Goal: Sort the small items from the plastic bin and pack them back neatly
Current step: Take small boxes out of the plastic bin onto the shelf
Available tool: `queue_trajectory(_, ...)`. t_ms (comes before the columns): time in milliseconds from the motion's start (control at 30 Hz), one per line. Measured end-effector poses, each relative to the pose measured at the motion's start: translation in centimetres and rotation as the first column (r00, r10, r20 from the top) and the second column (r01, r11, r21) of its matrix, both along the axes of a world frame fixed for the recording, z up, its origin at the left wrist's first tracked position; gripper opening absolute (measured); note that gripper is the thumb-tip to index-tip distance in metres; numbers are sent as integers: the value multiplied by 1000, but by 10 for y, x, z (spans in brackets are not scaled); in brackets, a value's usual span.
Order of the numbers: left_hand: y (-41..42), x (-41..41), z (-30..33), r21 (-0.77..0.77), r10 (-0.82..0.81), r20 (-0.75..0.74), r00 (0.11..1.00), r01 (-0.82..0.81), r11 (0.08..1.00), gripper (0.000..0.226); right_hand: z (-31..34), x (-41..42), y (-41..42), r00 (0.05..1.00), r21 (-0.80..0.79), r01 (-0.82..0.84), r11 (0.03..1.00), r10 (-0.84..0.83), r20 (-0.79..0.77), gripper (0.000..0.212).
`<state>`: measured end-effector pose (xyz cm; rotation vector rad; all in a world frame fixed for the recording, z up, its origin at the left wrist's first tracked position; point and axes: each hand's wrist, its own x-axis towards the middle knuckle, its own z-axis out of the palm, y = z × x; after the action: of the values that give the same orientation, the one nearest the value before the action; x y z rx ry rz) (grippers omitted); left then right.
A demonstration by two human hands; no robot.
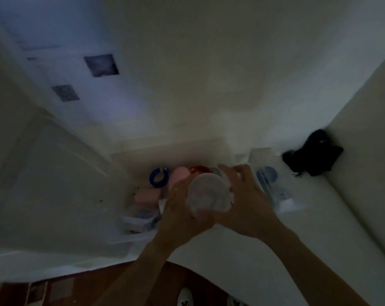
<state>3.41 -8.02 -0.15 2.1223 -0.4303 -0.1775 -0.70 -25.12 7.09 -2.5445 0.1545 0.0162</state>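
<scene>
Both hands together over the plastic bin (129, 239): left hand (178, 208) and right hand (246, 202) wrapped round a cloudy round tub (209, 193), one on each side. Probably light, stiff, a bit slick; best gripped by the sides, as here. Contents too blurred to tell. Below, in the bin: a blue ring (158, 177), pink pieces (147, 195), something red (199, 168). To the right, a clear case (275, 184).
</scene>
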Motion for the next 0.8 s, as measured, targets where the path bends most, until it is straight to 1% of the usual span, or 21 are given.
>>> queue_trajectory(33,-10,-3,3,-9,-33,41,999,34,999,98,-4,-8,-9,999,-137,-12,991,18,45,107)
queue_trajectory(67,-28,-7,-1,2,-62,84,995,62,998,95,-9,-15,-20,996,-235,-24,972,45,82,108)
queue_trajectory(100,-45,-13,0,-15,-99,112,989,101,995,93,-15,-21,-32,991,-270,-26,963,60,121,104)
queue_trajectory(133,-62,-19,2,-39,-128,124,984,134,990,91,-17,-26,-45,985,-255,-13,967,56,163,99)
queue_trajectory(200,-91,-26,-7,-111,-178,120,977,191,975,91,-16,-39,-77,977,-182,2,983,37,212,90)
queue_trajectory(267,-115,-34,-9,-127,-221,99,970,232,964,92,-19,-53,-113,976,-124,-31,992,57,212,88)
queue_trajectory(333,-141,-39,-8,-89,-299,61,952,304,949,90,-23,-63,-148,976,-79,-130,988,142,168,94)
queue_trajectory(400,-163,-42,-15,-19,-397,-8,918,397,918,87,-27,-71,-179,946,-66,-260,963,268,181,91)
queue_trajectory(467,-177,-42,-21,32,-429,-14,903,429,903,97,-22,-81,-207,921,-9,-335,942,330,209,86)
queue_trajectory(500,-182,-42,-23,34,-415,8,910,415,909,97,-17,-86,-220,928,52,-329,943,312,205,88)
queue_trajectory(533,-187,-43,-21,32,-392,23,920,391,920,96,-15,-91,-234,948,151,-290,945,262,180,92)
queue_trajectory(567,-192,-45,-17,11,-374,30,927,374,927,95,-15,-95,-247,971,293,-224,930,187,148,92)
queue_trajectory(600,-197,-46,-16,-11,-356,49,933,357,934,95,-19,-97,-258,991,478,-125,869,82,110,87)
queue_trajectory(633,-203,-49,-13,-26,-342,59,938,344,939,94,-29,-101,-268,997,679,-9,735,-44,62,77)
queue_trajectory(667,-209,-53,-11,-43,-328,68,942,331,942,93,-43,-103,-275,985,848,115,518,-173,-28,64)
queue_trajectory(700,-217,-55,-11,-55,-317,74,946,321,946,93,-61,-106,-278,948,930,250,268,-262,-179,55)
queue_trajectory(733,-224,-58,-13,-67,-312,88,946,318,946,92,-78,-109,-278,901,933,357,48,-280,-330,53)
queue_trajectory(767,-231,-61,-16,-75,-312,100,945,320,944,92,-95,-112,-276,854,892,438,-113,-257,-452,56)
queue_trajectory(800,-237,-63,-19,-83,-311,108,944,321,944,91,-107,-115,-270,805,831,507,-228,-219,-551,58)
